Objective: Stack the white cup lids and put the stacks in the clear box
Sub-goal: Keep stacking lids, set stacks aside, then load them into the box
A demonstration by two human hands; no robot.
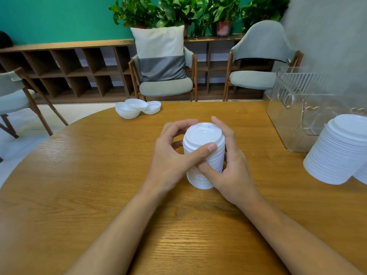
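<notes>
A tall stack of white cup lids (202, 135) stands upright at the middle of the round wooden table (99, 175). My left hand (172, 157) grips it from the left, thumb across its front and fingers curled round the back. My right hand (230, 161) holds it from the right, fingers up along its side and thumb low on its front. A second, taller stack of lids (341, 149) leans at the right edge. The clear box (297, 108), ribbed and see-through, stands behind that stack at the far right. Several loose upturned lids (137, 109) lie at the table's far edge.
Two grey chairs stand beyond the table, one with a cushion (161, 54), and a third chair (14, 96) is at the left. A low wooden shelf (69, 66) with potted plants (178, 10) runs along the green wall.
</notes>
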